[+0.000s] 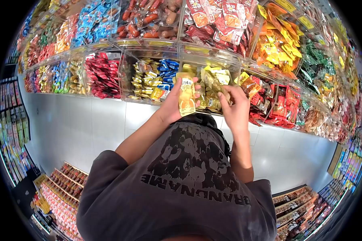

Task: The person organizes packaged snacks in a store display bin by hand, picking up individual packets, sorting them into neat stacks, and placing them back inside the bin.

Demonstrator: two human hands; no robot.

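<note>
My left hand (171, 105) is closed around a long yellow snack packet (187, 95), held upright with its printed front facing me. To its right, my right hand (236, 107) reaches over the lower bin, thumb and fingers pinched on a gold snack packet (225, 95). More gold and yellow packets (212, 103) lie in the bin under my hands. Just left of the yellow packet, the neighbouring bin holds blue packets (167, 68) and small gold-and-white packets (145, 82). Part of my right fingertips' contact is hard to make out.
Clear bin walls (147, 47) divide the two-tier display. Above sit sausages (151, 19), red-and-white packets (234, 18) and orange-yellow packets (275, 44). Red packets (283, 105) fill a lower right bin, dark pink ones (103, 74) a left one. Shelves (66, 184) stand behind me.
</note>
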